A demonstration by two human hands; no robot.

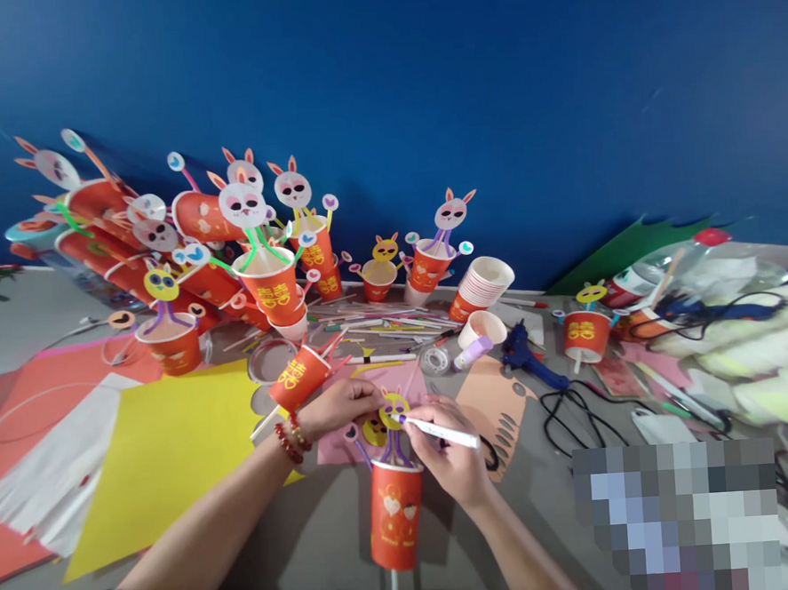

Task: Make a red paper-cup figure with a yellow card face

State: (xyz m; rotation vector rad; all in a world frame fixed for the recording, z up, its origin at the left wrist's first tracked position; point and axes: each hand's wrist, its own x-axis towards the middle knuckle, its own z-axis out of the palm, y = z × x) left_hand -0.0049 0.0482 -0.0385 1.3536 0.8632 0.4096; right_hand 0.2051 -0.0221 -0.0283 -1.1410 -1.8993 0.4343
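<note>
The left hand (pixel 347 406), wearing red beaded bracelets (pixel 287 442) at the wrist, has its fingertips closed on the near-side left edge of a round yellow paper rabbit face (pixel 394 405). The right hand (pixel 452 456) grasps a slim white-barrelled marker (pixel 446 432), its purple end directed at the face; actual contact of the tip cannot be confirmed.

The item under inspection lies between the two hands: the face above, and a red paper cup (pixel 397 519) below the fingers, towards the wearer. The face carries two dark purple oval eyes and a pair of pointed ears. Purple fuzzy stems (pixel 396 446) link it to the cup's mouth. The cup bears two pale hearts and gold print, its wall showing no visible dent; a white stick (pixel 394 589) protrudes from its base (whether the cup rests on the table cannot be told). A white paper disc with a dark heart (pixel 351 433) sits just below the left hand's fingers.

Beyond the left hand, a tipped red paper cup with gold characters (pixel 298 378) is noted; left of that hand, a large yellow paper sheet (pixel 157 461). Right of the right hand lies a peach paper sheet with cut slots (pixel 484 394), and farther out a blue glue gun (pixel 535 362).
</note>
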